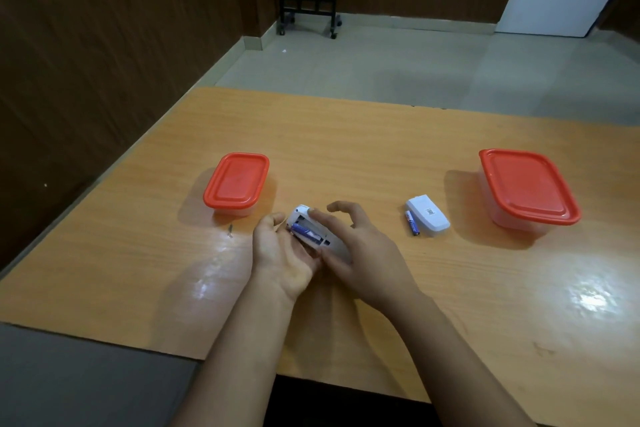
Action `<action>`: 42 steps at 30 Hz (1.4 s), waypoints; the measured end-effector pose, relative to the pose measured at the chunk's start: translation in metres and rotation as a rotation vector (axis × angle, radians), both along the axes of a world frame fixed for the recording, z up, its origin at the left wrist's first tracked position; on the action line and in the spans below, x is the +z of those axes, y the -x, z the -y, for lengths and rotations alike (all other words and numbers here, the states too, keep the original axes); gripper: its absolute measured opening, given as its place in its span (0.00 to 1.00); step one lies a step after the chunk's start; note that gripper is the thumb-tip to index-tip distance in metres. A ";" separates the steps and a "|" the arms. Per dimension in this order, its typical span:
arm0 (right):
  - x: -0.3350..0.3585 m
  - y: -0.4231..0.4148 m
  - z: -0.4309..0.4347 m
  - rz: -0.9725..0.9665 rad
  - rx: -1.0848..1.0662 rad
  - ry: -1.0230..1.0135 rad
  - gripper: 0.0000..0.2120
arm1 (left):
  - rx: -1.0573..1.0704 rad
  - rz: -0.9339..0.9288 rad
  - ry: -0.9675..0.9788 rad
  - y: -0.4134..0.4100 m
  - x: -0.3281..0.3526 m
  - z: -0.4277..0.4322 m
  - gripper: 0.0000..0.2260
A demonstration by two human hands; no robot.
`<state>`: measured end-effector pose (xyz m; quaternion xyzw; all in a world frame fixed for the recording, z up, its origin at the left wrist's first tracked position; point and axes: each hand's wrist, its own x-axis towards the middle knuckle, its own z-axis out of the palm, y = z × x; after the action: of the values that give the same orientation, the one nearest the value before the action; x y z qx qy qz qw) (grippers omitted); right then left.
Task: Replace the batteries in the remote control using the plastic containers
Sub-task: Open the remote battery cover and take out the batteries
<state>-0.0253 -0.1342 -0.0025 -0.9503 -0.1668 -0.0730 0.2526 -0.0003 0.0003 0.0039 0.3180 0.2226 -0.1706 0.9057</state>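
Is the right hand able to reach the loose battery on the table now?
Probably yes. The loose battery lies uncovered beside the white cover, with bare table between it and the right hand. That hand would first have to leave the remote.

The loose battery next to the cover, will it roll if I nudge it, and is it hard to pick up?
The battery is a small cylinder lying on its side on a glossy table, so a sideways nudge would probably roll it. The cover beside it may stop a roll that way. It looks rigid and light, likely easy to pinch, perhaps slippery.
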 end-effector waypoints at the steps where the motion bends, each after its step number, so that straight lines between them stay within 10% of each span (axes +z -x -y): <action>1: 0.002 0.000 0.000 0.029 -0.011 -0.026 0.23 | -0.009 -0.006 0.004 0.000 0.000 0.002 0.18; 16: 0.014 -0.018 0.027 -0.086 -0.218 -0.828 0.09 | -0.047 0.000 -0.030 -0.001 -0.004 0.010 0.15; 21: -0.002 -0.024 0.074 -0.160 -0.607 -0.474 0.13 | 0.095 -0.018 0.065 -0.003 -0.002 0.002 0.10; 29: -0.022 -0.028 0.063 -0.018 -0.624 -0.060 0.05 | 0.222 0.003 0.084 -0.003 -0.002 0.004 0.10; 35: -0.026 -0.028 0.064 0.021 -0.687 -0.073 0.02 | 0.224 0.076 0.008 0.000 0.001 0.008 0.19; 42: -0.013 -0.024 0.025 -0.276 -0.495 -0.600 0.13 | 0.019 0.054 -0.433 0.002 0.000 0.019 0.11</action>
<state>-0.0016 -0.1588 -0.0154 -0.8468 0.1311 -0.0490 0.5132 -0.0019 -0.0191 0.0036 0.5075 0.2326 -0.1015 0.8234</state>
